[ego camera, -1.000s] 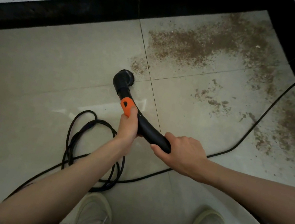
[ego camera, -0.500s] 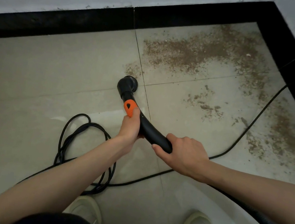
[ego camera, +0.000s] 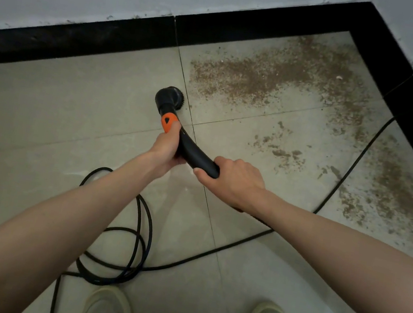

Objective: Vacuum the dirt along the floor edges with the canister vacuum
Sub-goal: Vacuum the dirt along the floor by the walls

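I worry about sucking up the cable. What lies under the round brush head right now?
The brush head covers its own spot, so that patch is hidden. Bare tile surrounds it; the dirt starts to its right. The cord lies well clear.

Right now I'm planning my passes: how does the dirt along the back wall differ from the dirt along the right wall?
The back-wall dirt is a dense, broad brown patch just right of the brush head; the right-wall dirt is a thinner strip farther off. The power cord borders the right-wall dirt but not the back-wall dirt. Both are brown grit on tile beside the black skirting.
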### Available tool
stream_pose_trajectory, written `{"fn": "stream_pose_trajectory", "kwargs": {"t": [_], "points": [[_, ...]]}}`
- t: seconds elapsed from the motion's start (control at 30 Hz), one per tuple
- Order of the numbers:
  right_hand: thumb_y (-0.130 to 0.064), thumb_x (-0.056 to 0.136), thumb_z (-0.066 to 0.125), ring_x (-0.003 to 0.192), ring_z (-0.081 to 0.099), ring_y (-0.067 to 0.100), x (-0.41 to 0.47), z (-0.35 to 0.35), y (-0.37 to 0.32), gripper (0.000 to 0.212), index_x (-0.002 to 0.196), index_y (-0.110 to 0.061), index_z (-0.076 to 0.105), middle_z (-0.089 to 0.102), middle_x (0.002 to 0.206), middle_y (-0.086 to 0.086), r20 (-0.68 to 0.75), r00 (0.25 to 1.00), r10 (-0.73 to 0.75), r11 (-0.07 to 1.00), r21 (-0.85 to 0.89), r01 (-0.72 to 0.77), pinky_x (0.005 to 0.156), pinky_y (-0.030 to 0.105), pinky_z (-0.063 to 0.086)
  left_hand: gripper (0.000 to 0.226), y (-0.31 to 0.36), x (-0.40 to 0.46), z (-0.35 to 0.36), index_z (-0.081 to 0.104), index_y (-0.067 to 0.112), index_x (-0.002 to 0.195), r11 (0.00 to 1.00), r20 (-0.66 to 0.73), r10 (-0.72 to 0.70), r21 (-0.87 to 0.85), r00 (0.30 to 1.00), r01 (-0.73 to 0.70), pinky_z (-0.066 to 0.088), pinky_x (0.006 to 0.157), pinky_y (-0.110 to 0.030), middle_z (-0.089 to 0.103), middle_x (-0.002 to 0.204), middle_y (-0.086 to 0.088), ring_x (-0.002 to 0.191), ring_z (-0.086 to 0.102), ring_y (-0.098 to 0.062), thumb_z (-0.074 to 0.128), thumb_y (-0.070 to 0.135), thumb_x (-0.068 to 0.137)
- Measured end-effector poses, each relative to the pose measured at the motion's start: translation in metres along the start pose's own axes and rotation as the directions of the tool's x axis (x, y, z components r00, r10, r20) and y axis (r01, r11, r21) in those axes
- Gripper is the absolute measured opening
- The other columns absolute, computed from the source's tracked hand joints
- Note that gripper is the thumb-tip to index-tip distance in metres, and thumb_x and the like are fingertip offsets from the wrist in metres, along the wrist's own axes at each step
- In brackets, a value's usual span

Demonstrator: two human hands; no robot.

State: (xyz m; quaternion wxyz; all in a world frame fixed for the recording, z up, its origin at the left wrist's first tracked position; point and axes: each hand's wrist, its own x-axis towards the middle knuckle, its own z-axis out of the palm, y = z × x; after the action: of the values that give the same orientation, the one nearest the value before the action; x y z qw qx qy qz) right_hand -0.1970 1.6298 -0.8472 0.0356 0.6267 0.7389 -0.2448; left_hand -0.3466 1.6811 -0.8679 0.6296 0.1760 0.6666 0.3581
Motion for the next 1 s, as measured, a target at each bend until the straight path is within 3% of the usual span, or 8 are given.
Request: {"fn": "stream_pose_trajectory", "kwargs": {"t": [0.2, 0.37, 0.63, 0.87, 1.0], "points": [[-0.071, 0.085, 0.033, 0.061, 0.044, 0.021, -0.047, 0.014, 0.019, 0.046, 0.087, -0.026, 0.04, 0.039, 0.06, -0.008, 0.03, 0.999, -0.026, 0.994, -0.104, 0.029, 0.053, 0.033, 0.027, 0.035, -0.045, -0.032, 0.002, 0.048, 0.011, 0.095, 0.999, 0.033, -0.035, -0.014, 0.999, 0.035, 0.05, 0.061, -0.031, 0.057, 0.098, -0.009, 0.087, 0.058, -0.02, 0.034, 0.043, 0.099], [-0.072, 0.083, 0.029, 0.061, 0.046, 0.021, -0.064, 0.02, 0.03, 0.047, 0.085, -0.027, 0.038, 0.041, 0.059, -0.008, 0.038, 0.999, -0.015, 0.991, -0.13, 0.02, 0.056, 0.033, 0.031, 0.041, -0.064, -0.043, 0.011, 0.046, 0.007, 0.112, 1.0, 0.016, -0.023, -0.002, 1.0, 0.023, 0.05, 0.062, -0.029, 0.057, 0.098, -0.01, 0.087, 0.058, -0.019, 0.032, 0.043, 0.099], [-0.071, 0.085, 0.033, 0.053, 0.041, 0.012, -0.031, 0.008, 0.02, 0.045, 0.08, -0.027, 0.039, 0.044, 0.06, -0.006, 0.007, 1.0, 0.011, 0.998, -0.059, -0.01, 0.048, 0.029, 0.025, 0.034, -0.033, -0.017, 0.016, 0.048, 0.015, 0.084, 1.0, -0.048, 0.024, 0.02, 0.999, -0.023, 0.048, 0.055, -0.027, 0.057, 0.086, -0.005, 0.078, 0.058, -0.017, 0.035, 0.043, 0.098], [-0.07, 0.088, 0.035, 0.059, 0.041, 0.02, 0.024, 0.006, -0.012, 0.046, 0.087, -0.024, 0.042, 0.039, 0.061, -0.006, 0.004, 0.995, -0.103, 0.994, -0.045, 0.103, 0.052, 0.032, 0.026, 0.045, -0.001, 0.022, -0.016, 0.047, 0.008, 0.111, 0.998, -0.164, 0.025, -0.047, 0.986, -0.033, 0.049, 0.065, -0.03, 0.058, 0.103, -0.008, 0.09, 0.058, -0.02, 0.037, 0.049, 0.096], [-0.069, 0.088, 0.036, 0.068, 0.046, 0.024, 0.04, 0.005, -0.013, 0.046, 0.088, -0.024, 0.043, 0.038, 0.062, -0.006, -0.001, 0.994, -0.107, 0.994, -0.007, 0.107, 0.059, 0.033, 0.03, 0.041, 0.01, 0.034, -0.017, 0.045, 0.008, 0.107, 0.999, -0.174, 0.029, -0.026, 0.984, -0.035, 0.047, 0.059, -0.029, 0.057, 0.096, -0.006, 0.085, 0.057, -0.018, 0.037, 0.047, 0.096]]}}
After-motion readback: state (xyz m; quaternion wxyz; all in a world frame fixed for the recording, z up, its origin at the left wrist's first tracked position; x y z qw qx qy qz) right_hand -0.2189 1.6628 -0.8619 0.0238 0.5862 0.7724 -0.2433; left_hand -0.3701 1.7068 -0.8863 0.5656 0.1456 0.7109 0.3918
